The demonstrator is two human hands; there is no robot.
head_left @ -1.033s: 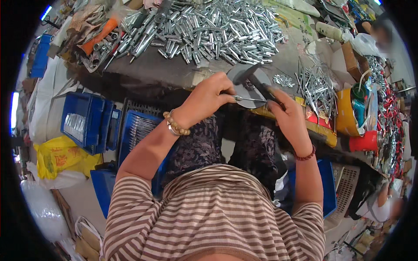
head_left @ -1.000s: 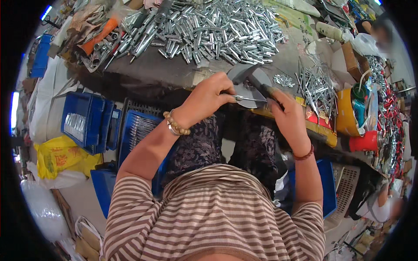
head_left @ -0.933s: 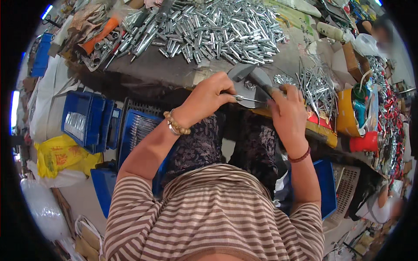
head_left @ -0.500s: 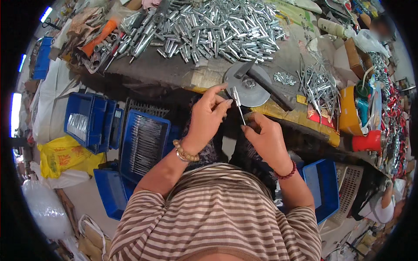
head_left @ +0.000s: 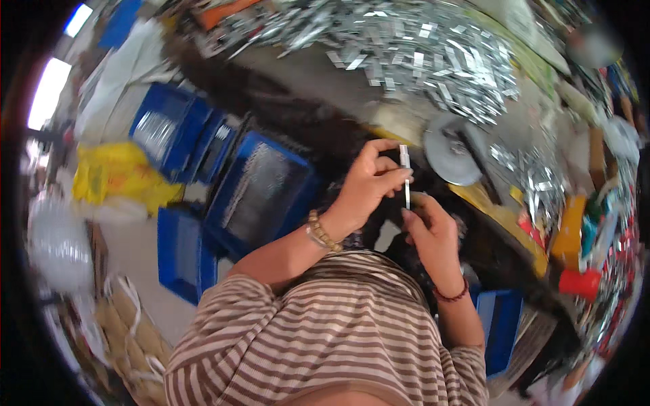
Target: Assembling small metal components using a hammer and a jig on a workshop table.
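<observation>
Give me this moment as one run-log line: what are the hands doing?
left hand: pinches thin metal piece upright | right hand: fingertips at its lower end | behind: heap of metal parts on workbench

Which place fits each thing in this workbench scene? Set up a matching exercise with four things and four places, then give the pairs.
Things:
1. thin metal rod
2. pile of shiny metal parts
3. blue crates
4. round grey disc

Places:
A. below the bench, to the person's left
B. heaped along the far side of the bench
C. pinched between the left hand and right hand
D. at the near bench edge, just right of the hands

Pairs: 1-C, 2-B, 3-A, 4-D
</observation>
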